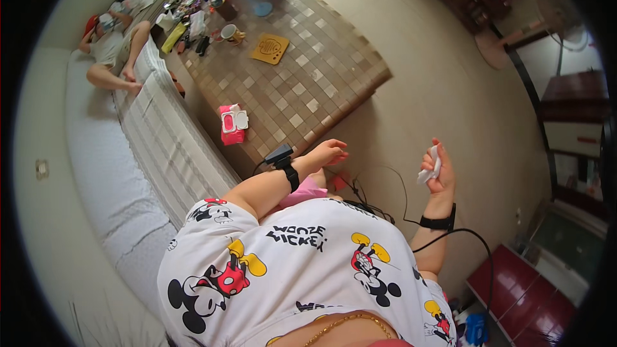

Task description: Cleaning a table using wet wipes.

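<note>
My right hand (439, 166), raised on the right side above the floor, is closed around a crumpled white wipe or tissue (435, 165). My left hand (331, 152) hangs just off the near corner of a patterned low table (308, 89); its fingers are slightly curled and I see nothing in it. A pink pack of wet wipes (233, 136) lies at the table's near left end. Its white plastic lid (241, 120) is flipped up. Farther back on the table lie a yellow mat (271, 48) and a mug (232, 33).
Jars, a blue stand (261, 7) and mixed clutter crowd the table's far end. Someone (108, 50) reclines on the sofa (149, 101) at left. A black cable (487, 250) runs from my right wrist strap. A dark red cabinet (516, 284) stands at lower right, a fan (554, 7) at upper right.
</note>
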Tool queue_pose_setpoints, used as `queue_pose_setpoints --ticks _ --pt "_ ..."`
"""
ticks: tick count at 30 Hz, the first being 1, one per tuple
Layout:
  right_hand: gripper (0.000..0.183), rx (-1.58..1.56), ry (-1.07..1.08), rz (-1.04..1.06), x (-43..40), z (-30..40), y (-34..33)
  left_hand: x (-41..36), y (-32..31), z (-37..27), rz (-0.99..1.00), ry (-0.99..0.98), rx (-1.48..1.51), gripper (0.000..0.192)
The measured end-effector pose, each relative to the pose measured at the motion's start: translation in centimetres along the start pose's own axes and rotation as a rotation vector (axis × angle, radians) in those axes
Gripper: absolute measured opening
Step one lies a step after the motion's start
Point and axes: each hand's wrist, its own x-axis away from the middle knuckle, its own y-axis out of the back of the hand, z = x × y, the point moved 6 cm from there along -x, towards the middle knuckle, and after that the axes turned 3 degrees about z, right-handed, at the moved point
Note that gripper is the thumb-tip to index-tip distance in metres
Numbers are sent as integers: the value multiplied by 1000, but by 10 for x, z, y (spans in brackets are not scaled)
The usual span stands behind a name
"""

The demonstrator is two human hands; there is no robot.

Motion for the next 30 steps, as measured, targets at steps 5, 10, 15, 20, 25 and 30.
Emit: queue_pose_setpoints --ticks 5,10,15,20,25,30 --pt "21 50 15 -56 -32 45 -2 -13 21 -22 -78 -22 168 31" --pt "17 34 66 -133 -65 107 -2 -53 54 -49 -151 1 242 31" --pt "15 178 71 -198 -119 120 -21 -120 95 -70 -254 -50 255 25" --pt "21 728 -143 -233 -199 74 -31 -185 159 -85 -568 -252 -132 21" --pt "21 855 -360 -135 -282 28 -2 -236 218 -96 -892 -222 -366 17" --pt "18 949 -555 -21 -314 2 4 -271 248 -110 -1135 -207 -338 18"
